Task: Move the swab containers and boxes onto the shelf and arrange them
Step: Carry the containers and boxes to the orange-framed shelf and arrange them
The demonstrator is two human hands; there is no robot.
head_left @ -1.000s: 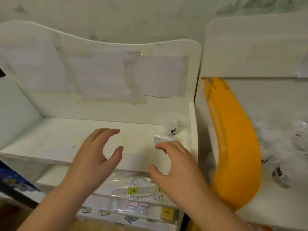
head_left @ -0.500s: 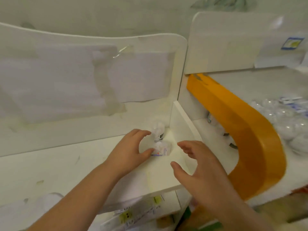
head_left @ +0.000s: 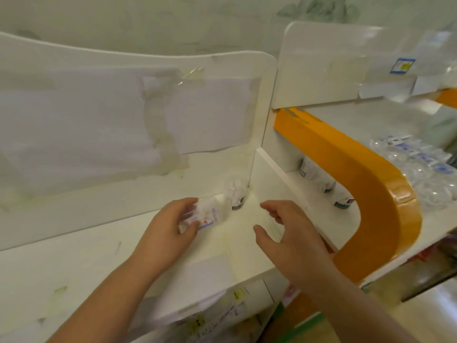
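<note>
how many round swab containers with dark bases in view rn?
4. One stands in the back right corner of the white shelf. Three stand in a row on the neighbouring shelf, behind the orange panel. The panel may hide more.

Small clear swab box, blue-red label, tilted on white shelf; round clear swab container upright just behind, in corner.

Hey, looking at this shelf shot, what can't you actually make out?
- Label text on the small box, head view: motion blur, left hand covers part.
- Round container in the corner: contents blurred.
- Packets at right: print too small.
- Lower shelf: cut off by the frame edge and the shelf above.
</note>
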